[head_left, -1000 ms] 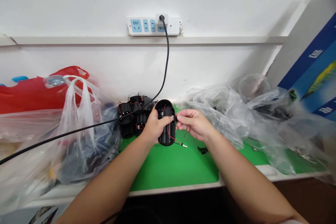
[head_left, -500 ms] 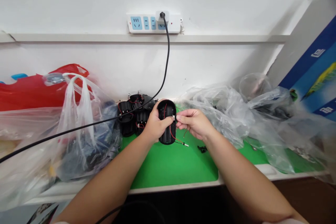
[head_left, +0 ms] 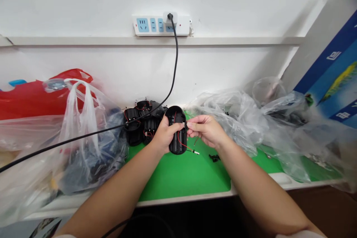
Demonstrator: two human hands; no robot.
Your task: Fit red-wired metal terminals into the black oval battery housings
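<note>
My left hand (head_left: 165,134) grips a black oblong housing (head_left: 178,143) from its left side, with the thumb across its face. A small white connector (head_left: 183,124) shows by the thumb tip. Red wires run over the housing, and one ends in a white plug (head_left: 196,152) hanging at its lower right. At the housing's right edge, the thumb and fingers of my right hand (head_left: 202,128) are pinched together; what they hold is too small to make out. Several similar black housings (head_left: 133,126) with red wires stand behind and left of my left hand.
Small black parts (head_left: 214,158) lie on the green mat (head_left: 184,182). Clear plastic bags (head_left: 237,115) spread at the right, and a filled bag (head_left: 89,148) sits at the left. A black cable (head_left: 175,63) drops from the power strip (head_left: 142,26) and crosses leftward above the housings.
The whole view has shifted slightly. Both hands keep nearly the same pose around the housing; the red wire and its plug have moved a little.
</note>
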